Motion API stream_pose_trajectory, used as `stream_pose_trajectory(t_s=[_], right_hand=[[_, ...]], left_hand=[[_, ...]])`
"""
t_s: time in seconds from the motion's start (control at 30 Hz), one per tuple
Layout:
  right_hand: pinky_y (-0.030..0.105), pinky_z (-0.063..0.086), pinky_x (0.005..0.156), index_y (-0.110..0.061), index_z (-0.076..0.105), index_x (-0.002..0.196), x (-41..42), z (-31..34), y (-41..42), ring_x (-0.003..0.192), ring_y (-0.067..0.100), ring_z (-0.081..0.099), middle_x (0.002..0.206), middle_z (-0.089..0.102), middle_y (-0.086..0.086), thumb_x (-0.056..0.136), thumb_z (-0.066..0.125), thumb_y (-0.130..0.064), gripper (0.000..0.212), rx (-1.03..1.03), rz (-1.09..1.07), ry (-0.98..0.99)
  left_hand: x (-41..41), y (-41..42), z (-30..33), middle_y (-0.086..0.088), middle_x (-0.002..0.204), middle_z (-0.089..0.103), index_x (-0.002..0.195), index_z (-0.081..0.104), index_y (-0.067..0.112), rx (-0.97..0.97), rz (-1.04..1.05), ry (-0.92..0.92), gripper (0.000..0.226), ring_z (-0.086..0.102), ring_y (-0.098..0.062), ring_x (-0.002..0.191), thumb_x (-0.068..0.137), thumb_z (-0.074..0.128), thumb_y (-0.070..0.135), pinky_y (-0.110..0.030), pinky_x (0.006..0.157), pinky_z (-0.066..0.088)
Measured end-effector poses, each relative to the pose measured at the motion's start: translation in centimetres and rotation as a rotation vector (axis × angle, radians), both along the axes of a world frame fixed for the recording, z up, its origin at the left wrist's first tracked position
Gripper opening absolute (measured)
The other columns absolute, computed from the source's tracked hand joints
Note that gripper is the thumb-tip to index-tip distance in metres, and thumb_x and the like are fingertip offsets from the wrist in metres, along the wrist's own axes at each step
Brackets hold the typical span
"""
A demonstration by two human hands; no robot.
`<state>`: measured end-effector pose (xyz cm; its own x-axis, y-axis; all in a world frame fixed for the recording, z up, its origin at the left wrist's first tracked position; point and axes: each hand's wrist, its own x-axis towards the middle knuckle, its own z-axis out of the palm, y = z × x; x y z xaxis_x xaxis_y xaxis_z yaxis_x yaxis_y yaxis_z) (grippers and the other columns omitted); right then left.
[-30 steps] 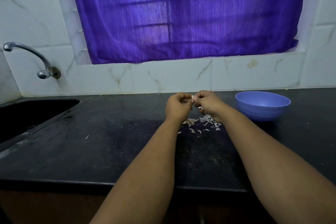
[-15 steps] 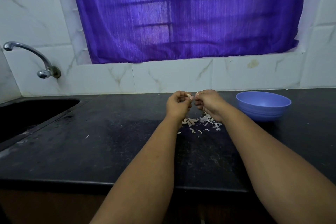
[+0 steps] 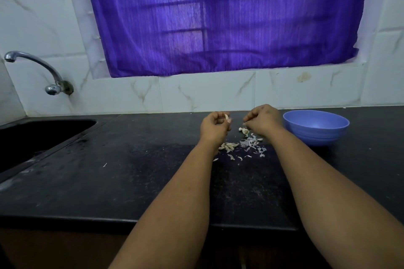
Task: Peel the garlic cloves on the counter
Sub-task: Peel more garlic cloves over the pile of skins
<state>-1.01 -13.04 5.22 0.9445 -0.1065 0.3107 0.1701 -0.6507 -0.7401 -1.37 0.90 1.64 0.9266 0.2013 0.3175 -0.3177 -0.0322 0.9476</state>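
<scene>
My left hand (image 3: 215,125) pinches a single garlic clove (image 3: 227,118) between thumb and fingertips, holding it up above the black counter (image 3: 140,172). My right hand (image 3: 263,121) hangs a little apart from it, fingers curled down and pinched together just above a few more cloves (image 3: 244,130) lying on the counter; whether it holds a scrap of skin I cannot tell, since the fingertips are too small to read.

Between my wrists lies a small heap of cloves (image 3: 229,146), and beside it, toward my right, a scatter of papery peel (image 3: 252,145).

I judge the peeling to be mid-way: the clove in my left hand looks pale and mostly bare, so this step is stripping off its last skin. Next, the right hand needs to drop anything it has pulled off and come back to the clove, or the clove goes down and a fresh one is picked from those lying under my right fingers.

A blue bowl (image 3: 316,128) stands just right of my right hand. The sink (image 3: 39,135) and tap (image 3: 41,70) sit well off to the left, a purple curtain (image 3: 218,17) above. No brand, label or writing can be read anywhere.
</scene>
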Motion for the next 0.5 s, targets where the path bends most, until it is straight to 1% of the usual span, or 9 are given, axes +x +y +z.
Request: stream_pose_trajectory(t_s=[0.1,0.13,0.17,0.2,0.27,0.33,0.37,0.43,0.5], right_hand=[[0.023,0.045,0.059,-0.015,0.074,0.087,-0.15,-0.03,0.18,0.081,0.016,0.061,0.084,0.064,-0.001,0.084,0.065,-0.001,0.017,-0.099,0.037,0.051],[0.024,0.047,0.063,-0.015,0.075,0.089,-0.20,-0.03,0.18,0.082,0.016,0.062,0.085,0.063,-0.001,0.083,0.066,0.000,0.018,-0.104,0.039,0.046],[0.024,0.047,0.063,-0.015,0.075,0.088,-0.18,-0.05,0.15,0.080,0.015,0.062,0.084,0.064,0.000,0.081,0.068,0.000,0.017,-0.106,0.034,0.034],[0.021,0.047,0.058,-0.015,0.075,0.084,-0.17,-0.07,0.13,0.073,0.012,0.063,0.082,0.066,0.000,0.080,0.069,0.000,0.016,-0.102,0.026,0.018],[0.016,0.043,0.044,-0.012,0.073,0.075,0.06,-0.23,-0.04,0.051,0.005,0.061,0.071,0.069,0.002,0.078,0.071,0.000,0.012,-0.053,0.031,-0.003],[0.011,0.039,0.036,-0.007,0.071,0.073,0.07,-0.20,-0.21,0.038,0.000,0.057,0.061,0.065,0.002,0.077,0.075,0.000,0.009,0.037,0.054,-0.001],[0.009,0.037,0.035,-0.009,0.071,0.072,0.06,-0.16,-0.30,0.039,0.001,0.057,0.059,0.065,0.000,0.075,0.077,-0.002,0.010,0.041,0.061,-0.012],[0.008,0.035,0.037,-0.015,0.072,0.072,0.05,-0.12,-0.42,0.049,0.002,0.057,0.061,0.064,-0.004,0.073,0.079,-0.009,0.010,-0.001,0.067,-0.037],[0.012,0.039,0.044,-0.018,0.072,0.076,0.15,-0.17,-0.20,0.056,0.005,0.056,0.068,0.065,-0.004,0.079,0.071,-0.008,0.011,0.047,0.087,-0.030]], left_hand=[[-0.02,-0.01,-0.07,-0.001,0.078,0.057,0.099,0.062,0.010,0.034,0.009,-0.013,0.011,0.056,-0.011,0.064,0.091,0.062,0.003,-0.017,0.055,0.046],[-0.02,-0.02,-0.11,-0.001,0.078,0.057,0.099,0.063,0.011,0.048,0.014,-0.017,0.011,0.056,-0.011,0.065,0.091,0.062,0.003,-0.018,0.057,0.047],[0.01,-0.03,-0.15,-0.001,0.078,0.057,0.098,0.063,0.011,0.061,0.020,-0.019,0.011,0.057,-0.011,0.065,0.090,0.062,0.003,-0.020,0.059,0.047],[-0.01,-0.05,-0.16,0.000,0.078,0.057,0.099,0.062,0.010,0.070,0.026,-0.021,0.012,0.057,-0.012,0.065,0.090,0.063,0.002,-0.021,0.060,0.047],[0.00,-0.06,-0.20,0.001,0.077,0.058,0.100,0.061,0.009,0.084,0.039,-0.020,0.014,0.057,-0.012,0.065,0.089,0.064,0.003,-0.022,0.060,0.047],[-0.03,-0.07,-0.26,0.001,0.078,0.059,0.098,0.060,0.011,0.095,0.042,-0.018,0.014,0.057,-0.011,0.065,0.087,0.067,0.004,-0.024,0.062,0.048],[-0.02,-0.08,-0.28,0.001,0.078,0.059,0.095,0.060,0.012,0.098,0.042,-0.016,0.014,0.057,-0.012,0.066,0.087,0.068,0.005,-0.025,0.064,0.049],[-0.01,-0.07,-0.30,0.000,0.078,0.060,0.093,0.059,0.013,0.105,0.045,-0.011,0.015,0.057,-0.012,0.068,0.086,0.069,0.005,-0.026,0.066,0.050],[-0.06,-0.09,-0.28,0.000,0.078,0.060,0.092,0.058,0.012,0.108,0.047,-0.009,0.016,0.057,-0.011,0.068,0.085,0.070,0.005,-0.024,0.065,0.050]])
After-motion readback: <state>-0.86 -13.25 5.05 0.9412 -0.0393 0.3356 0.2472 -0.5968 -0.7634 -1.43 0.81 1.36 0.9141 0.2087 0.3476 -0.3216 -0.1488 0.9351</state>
